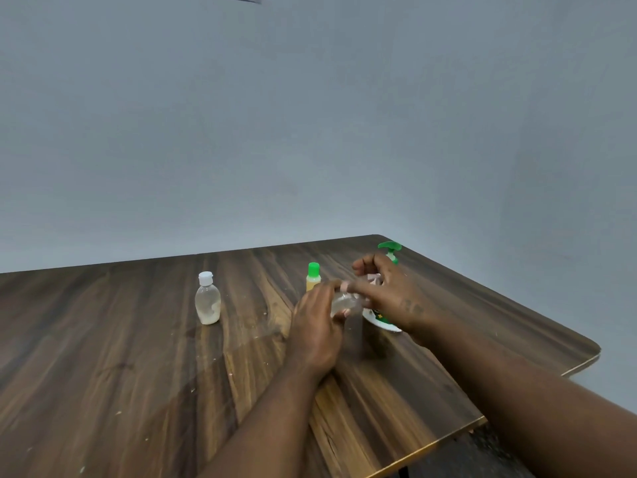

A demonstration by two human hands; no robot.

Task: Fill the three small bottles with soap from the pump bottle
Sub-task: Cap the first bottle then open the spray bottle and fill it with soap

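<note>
My left hand (315,331) grips a small clear bottle (341,304) above the table, its fingers curled round the body. My right hand (386,291) meets it from the right, fingertips pinching at the bottle's top; the cap itself is blurred and mostly hidden. Behind my right hand stands the pump bottle (390,251) with a green pump head, its white base showing below my wrist. A small yellow bottle with a green cap (313,278) stands just behind my hands. Farther left a clear bottle with a white cap (207,300) stands alone, whitish liquid in its lower part.
The dark wood-grain table (138,357) has a rounded far right corner and a right edge running close to the pump bottle. A plain grey wall rises behind. Small pale specks dot the tabletop.
</note>
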